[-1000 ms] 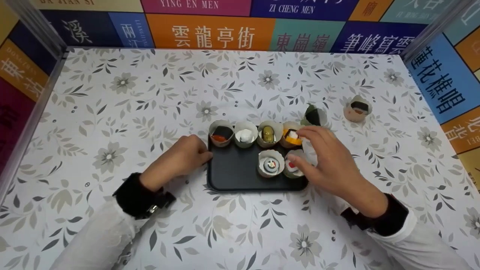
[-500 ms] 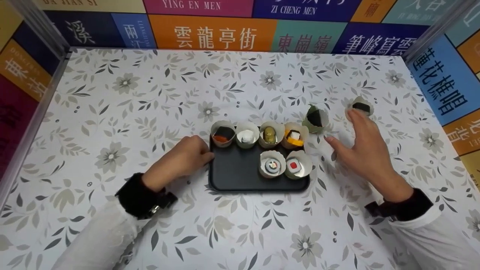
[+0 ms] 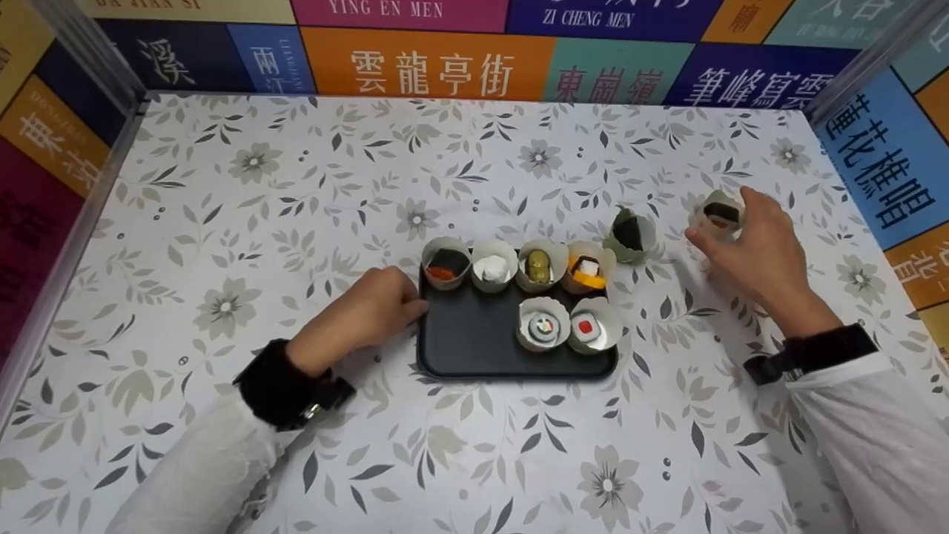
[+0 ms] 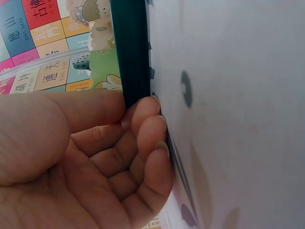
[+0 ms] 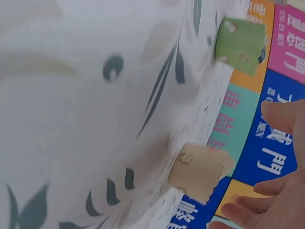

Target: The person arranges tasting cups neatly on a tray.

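My left hand point(image 3: 363, 311) pinches the left edge of a black tray point(image 3: 467, 341); in the left wrist view, the thumb and curled fingers meet at the tray's rim point(image 4: 131, 52). Paper cups with sushi pieces line its back row, and two more stand at the front right. Beyond the tray, my right hand point(image 3: 771, 259) is spread around a beige paper cup point(image 3: 700, 215) holding a dark-topped sushi piece. The right wrist view has this beige cup point(image 5: 198, 171) standing apart from the fingers, thumb and fingers parted.
A green paper cup point(image 3: 621, 251) with a dark piece stands just off the tray's back right corner. The tray's front left part shows bare black surface. Panels with large lettering point(image 3: 430, 63) border the flowered tabletop point(image 3: 334, 185) at the back and sides.
My right hand has left the front-right cup on the tray and moved right and back to the beige cup. The left hand stays at the tray's edge.
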Demonstrator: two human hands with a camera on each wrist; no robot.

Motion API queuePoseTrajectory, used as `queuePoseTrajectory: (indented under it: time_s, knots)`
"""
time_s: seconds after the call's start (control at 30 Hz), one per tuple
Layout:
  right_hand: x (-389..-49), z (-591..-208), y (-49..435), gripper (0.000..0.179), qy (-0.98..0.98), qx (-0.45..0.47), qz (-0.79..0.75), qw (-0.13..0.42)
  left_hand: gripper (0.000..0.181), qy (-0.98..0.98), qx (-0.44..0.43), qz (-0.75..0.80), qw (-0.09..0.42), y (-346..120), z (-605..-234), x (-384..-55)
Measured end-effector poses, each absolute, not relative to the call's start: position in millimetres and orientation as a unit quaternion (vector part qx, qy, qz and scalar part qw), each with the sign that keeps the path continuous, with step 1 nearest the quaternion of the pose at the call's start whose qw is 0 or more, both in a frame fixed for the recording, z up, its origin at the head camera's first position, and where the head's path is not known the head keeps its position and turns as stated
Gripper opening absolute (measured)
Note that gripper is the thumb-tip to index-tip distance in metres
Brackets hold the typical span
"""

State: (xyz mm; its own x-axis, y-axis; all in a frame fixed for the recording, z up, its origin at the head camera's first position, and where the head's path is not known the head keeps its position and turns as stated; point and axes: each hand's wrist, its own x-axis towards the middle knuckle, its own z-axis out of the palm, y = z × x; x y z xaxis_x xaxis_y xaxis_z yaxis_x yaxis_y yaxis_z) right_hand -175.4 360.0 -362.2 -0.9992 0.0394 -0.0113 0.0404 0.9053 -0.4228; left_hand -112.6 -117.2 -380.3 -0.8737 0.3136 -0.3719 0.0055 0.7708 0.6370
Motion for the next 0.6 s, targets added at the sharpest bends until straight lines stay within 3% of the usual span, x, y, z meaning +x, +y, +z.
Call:
queuePoseTrajectory:
  time_s: [0.37,0.6]
  knots:
    - [-209,-367,378,0.122,0.979,0.067,-0.179,0.076,0.036,0.909,0.085,0.334,0.235,-117,-383,-113]
    - [-216,-374,376,0.115,0.978,0.072,-0.177,0.079,0.039,0.911,0.094,0.33,0.228,-118,-384,-113]
